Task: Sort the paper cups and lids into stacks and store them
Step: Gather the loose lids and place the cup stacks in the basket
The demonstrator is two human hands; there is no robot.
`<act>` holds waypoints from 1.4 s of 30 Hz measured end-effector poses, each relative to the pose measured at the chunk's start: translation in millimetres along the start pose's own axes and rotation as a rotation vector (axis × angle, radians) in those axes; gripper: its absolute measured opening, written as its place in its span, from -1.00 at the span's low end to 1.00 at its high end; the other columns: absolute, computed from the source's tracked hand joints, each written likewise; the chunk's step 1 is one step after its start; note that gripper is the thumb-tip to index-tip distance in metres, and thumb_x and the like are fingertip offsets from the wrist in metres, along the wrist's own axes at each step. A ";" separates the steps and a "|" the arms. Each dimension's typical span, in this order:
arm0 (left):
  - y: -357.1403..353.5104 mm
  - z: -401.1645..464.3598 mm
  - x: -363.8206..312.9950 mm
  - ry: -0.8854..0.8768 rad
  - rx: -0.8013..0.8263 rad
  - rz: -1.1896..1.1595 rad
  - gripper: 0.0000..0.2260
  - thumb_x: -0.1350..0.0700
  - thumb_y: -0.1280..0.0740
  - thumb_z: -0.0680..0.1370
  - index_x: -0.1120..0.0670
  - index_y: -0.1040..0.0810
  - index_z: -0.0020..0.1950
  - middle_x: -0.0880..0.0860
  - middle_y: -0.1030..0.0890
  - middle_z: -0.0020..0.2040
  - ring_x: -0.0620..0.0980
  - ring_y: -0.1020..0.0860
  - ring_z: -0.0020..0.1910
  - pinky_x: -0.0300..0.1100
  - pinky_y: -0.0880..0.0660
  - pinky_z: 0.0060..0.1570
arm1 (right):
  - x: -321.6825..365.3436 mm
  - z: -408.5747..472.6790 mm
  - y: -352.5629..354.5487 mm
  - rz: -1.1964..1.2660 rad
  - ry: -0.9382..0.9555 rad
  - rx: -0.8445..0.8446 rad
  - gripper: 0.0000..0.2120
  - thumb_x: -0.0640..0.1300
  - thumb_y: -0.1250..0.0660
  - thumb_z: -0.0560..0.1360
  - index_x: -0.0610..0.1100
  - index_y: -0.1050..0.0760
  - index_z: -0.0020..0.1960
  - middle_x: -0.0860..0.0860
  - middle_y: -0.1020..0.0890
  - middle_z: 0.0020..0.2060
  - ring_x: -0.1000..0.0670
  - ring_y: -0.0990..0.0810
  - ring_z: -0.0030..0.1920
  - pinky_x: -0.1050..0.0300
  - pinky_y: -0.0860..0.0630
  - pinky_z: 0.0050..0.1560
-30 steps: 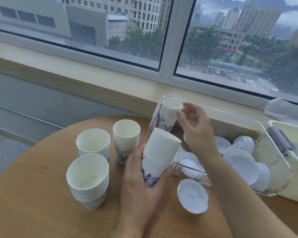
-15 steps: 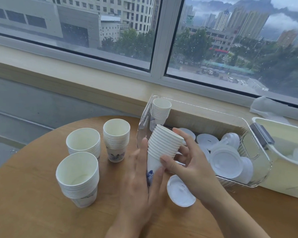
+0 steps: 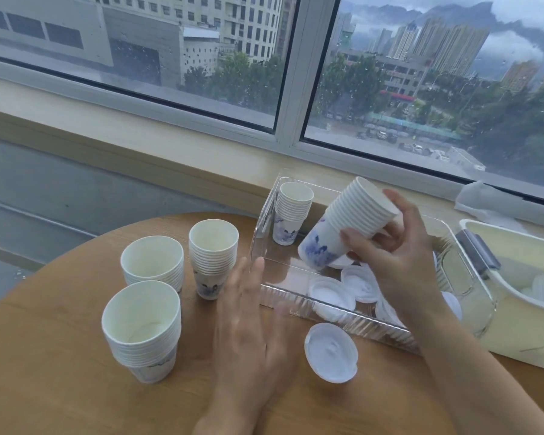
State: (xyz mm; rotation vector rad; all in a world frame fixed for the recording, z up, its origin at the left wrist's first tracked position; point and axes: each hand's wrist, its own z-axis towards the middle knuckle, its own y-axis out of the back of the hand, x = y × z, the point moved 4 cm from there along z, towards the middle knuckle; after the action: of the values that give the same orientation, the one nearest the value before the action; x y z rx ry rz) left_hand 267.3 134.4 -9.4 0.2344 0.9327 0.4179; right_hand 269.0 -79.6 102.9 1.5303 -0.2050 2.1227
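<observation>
**Head view: tilted stack going into the bin**

Over the clear bin [image 3: 343,312], the right hand [image 3: 399,259] grips a tilted cup stack [image 3: 349,221]. The left hand [image 3: 248,312] hovers open, empty. Loose lids [image 3: 332,290] below could tip the stack on landing.

Round wooden table [image 3: 60,387] below a rain-spotted window [image 3: 201,51], crumpled white plastic [image 3: 496,199] on the sill [image 3: 139,142].

Clear bin [image 3: 258,243] left corner taken by one upright cup stack [image 3: 291,216], bare floor left open beside it, right half crowded by loose lids [image 3: 357,282], approach over the table [image 3: 60,387] flanked by three cup stacks [image 3: 212,259] and a stray lid [image 3: 331,356]
</observation>
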 end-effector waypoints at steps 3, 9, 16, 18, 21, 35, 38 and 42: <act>-1.9 0.6 2.4 0.048 0.055 -0.008 -0.41 -0.11 -0.20 0.66 0.00 -0.24 0.67 -0.02 -0.26 0.66 -0.14 -0.14 0.66 -0.35 -0.06 0.56 | -9.8 23.9 -2.2 -0.149 0.038 -0.029 -0.13 0.08 -0.67 0.34 0.15 -0.30 0.52 -0.01 -0.65 0.20 0.00 -0.72 0.15 -0.19 -0.68 0.15; -4.2 -0.2 6.3 0.101 0.085 -0.032 -0.30 -0.18 -0.20 0.63 -0.03 -0.07 0.72 -0.27 -0.08 0.66 -0.35 -0.02 0.63 -0.51 0.05 0.50 | -40.5 52.4 -25.6 -0.421 0.001 0.001 -0.15 0.16 -0.63 0.38 0.17 -0.26 0.54 0.06 -0.60 0.14 -0.03 -0.64 0.15 -0.22 -0.59 0.26; -4.6 -1.1 7.6 0.114 0.088 -0.029 -0.28 -0.21 -0.19 0.62 -0.04 -0.04 0.72 -0.29 -0.05 0.64 -0.35 -0.01 0.63 -0.52 0.07 0.50 | -63.5 61.7 -37.4 -0.518 -0.083 -0.028 -0.16 0.11 -0.62 0.41 0.07 -0.26 0.54 0.08 -0.55 0.06 -0.05 -0.59 0.14 -0.23 -0.53 0.30; -4.5 -1.3 7.8 0.111 0.085 -0.026 -0.29 -0.21 -0.19 0.62 -0.06 -0.03 0.71 -0.29 -0.05 0.64 -0.35 -0.01 0.63 -0.51 0.07 0.50 | -66.1 63.0 -35.4 -0.554 -0.084 -0.036 -0.16 0.11 -0.61 0.40 0.07 -0.25 0.54 0.06 -0.56 0.07 -0.10 -0.61 0.19 -0.24 -0.52 0.31; -4.6 -1.5 8.3 0.113 0.085 -0.017 -0.29 -0.22 -0.19 0.62 -0.08 -0.01 0.71 -0.31 -0.02 0.64 -0.35 0.01 0.63 -0.51 0.08 0.50 | -67.0 65.1 -29.8 -0.628 -0.072 -0.067 -0.17 0.11 -0.60 0.41 0.05 -0.25 0.54 -0.04 -0.64 0.16 -0.16 -0.61 0.22 -0.17 -0.52 0.29; -4.6 -2.3 8.7 0.118 0.095 -0.005 -0.28 -0.26 -0.17 0.62 -0.09 0.00 0.72 -0.32 -0.01 0.64 -0.35 0.00 0.63 -0.51 0.09 0.50 | -73.9 77.0 -37.0 -0.603 -0.075 -0.075 -0.15 0.02 -0.61 0.45 0.08 -0.21 0.58 -0.09 -0.57 0.34 -0.18 -0.53 0.35 -0.24 -0.47 0.39; -5.0 -2.1 8.4 0.114 0.097 -0.002 -0.28 -0.25 -0.17 0.62 -0.07 -0.01 0.72 -0.32 -0.02 0.64 -0.35 0.01 0.63 -0.51 0.09 0.50 | -74.5 77.7 -38.3 -0.603 -0.070 -0.061 -0.15 0.03 -0.61 0.45 0.08 -0.21 0.59 -0.10 -0.56 0.37 -0.17 -0.51 0.37 -0.23 -0.43 0.42; -5.1 -1.7 8.6 0.111 0.100 -0.015 -0.28 -0.24 -0.19 0.62 -0.05 -0.03 0.71 -0.30 -0.04 0.64 -0.34 -0.01 0.63 -0.50 0.07 0.51 | -75.5 79.9 -37.8 -0.603 -0.067 -0.039 -0.13 0.04 -0.61 0.44 0.08 -0.20 0.60 -0.11 -0.56 0.37 -0.17 -0.51 0.37 -0.24 -0.43 0.42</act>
State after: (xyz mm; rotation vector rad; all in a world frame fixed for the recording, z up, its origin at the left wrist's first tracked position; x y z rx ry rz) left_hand 271.7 133.7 -18.5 0.2974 1.0656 0.3737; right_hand 372.3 -103.3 55.2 1.4150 0.1750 1.5834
